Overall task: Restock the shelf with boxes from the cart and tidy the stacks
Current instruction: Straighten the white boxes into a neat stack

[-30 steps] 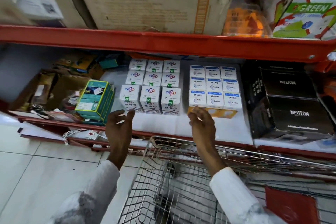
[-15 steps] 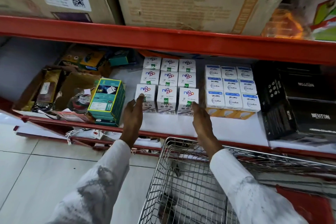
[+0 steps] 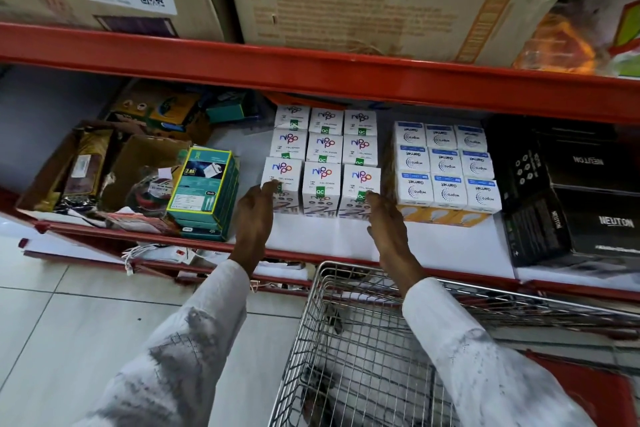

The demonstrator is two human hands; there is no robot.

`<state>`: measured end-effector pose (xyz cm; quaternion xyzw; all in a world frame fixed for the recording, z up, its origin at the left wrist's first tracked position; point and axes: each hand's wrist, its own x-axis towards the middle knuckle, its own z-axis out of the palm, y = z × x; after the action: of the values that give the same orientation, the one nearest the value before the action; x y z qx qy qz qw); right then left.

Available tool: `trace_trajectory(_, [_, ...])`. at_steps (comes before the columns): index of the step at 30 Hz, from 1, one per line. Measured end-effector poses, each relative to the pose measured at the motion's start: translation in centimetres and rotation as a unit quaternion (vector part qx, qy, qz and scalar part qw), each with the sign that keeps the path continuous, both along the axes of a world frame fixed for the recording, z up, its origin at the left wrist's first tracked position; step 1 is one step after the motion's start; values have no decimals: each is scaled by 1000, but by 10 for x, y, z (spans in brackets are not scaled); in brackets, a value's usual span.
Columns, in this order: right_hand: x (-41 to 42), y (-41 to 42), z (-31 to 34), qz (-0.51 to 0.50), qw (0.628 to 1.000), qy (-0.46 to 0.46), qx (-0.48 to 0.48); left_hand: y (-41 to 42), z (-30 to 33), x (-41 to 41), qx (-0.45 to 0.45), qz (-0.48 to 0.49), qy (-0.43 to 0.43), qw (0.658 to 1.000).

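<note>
We find the Nippo boxes (image 3: 323, 159) stacked at frame centre, left hand (image 3: 254, 218) and right hand (image 3: 388, 229) flat, fingers together, squaring the front row; cart (image 3: 363, 340) appears nearly empty.

A second ago the left hand (image 3: 254, 218) was held open in the air short of the shelf, and the right hand (image 3: 388, 222) was laid at the Wipro boxes (image 3: 446, 166). Both have since been brought against the front row of Nippo boxes (image 3: 322, 184), one at each end.
</note>
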<state>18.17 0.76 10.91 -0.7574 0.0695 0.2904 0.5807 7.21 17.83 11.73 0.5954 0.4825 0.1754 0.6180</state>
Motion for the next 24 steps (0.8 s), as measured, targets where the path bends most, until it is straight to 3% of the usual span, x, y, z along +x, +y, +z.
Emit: trace_trajectory(24, [11, 3, 1, 31, 999, -6, -7, 1, -8, 0, 9, -18, -13, 1000])
